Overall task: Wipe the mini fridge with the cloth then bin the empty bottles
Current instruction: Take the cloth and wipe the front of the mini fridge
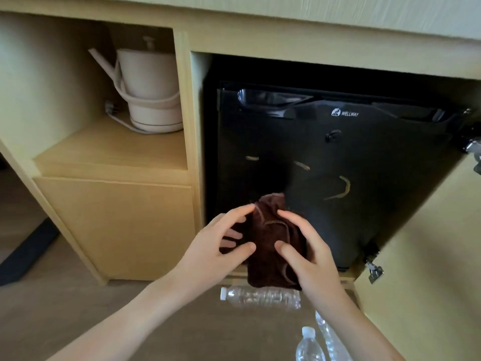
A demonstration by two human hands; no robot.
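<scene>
A black mini fridge [338,157] sits inside a wooden cabinet, its door closed and marked with several pale streaks. In front of its lower left corner I hold a bunched dark brown cloth [268,246] with both hands. My left hand [221,241] grips the cloth's left side, fingers curled round it. My right hand [304,246] grips its right side, thumb and fingers over the fabric. Three clear plastic bottles are on the floor below: one lying on its side [260,298], one upright with a white cap [309,345], one lying slanted [330,337].
A white electric kettle [148,87] with its cord stands on a shelf in the left cabinet niche. The cabinet door [426,256] hangs open at the right, with metal hinges. A dark table foot [28,254] lies on the floor at far left.
</scene>
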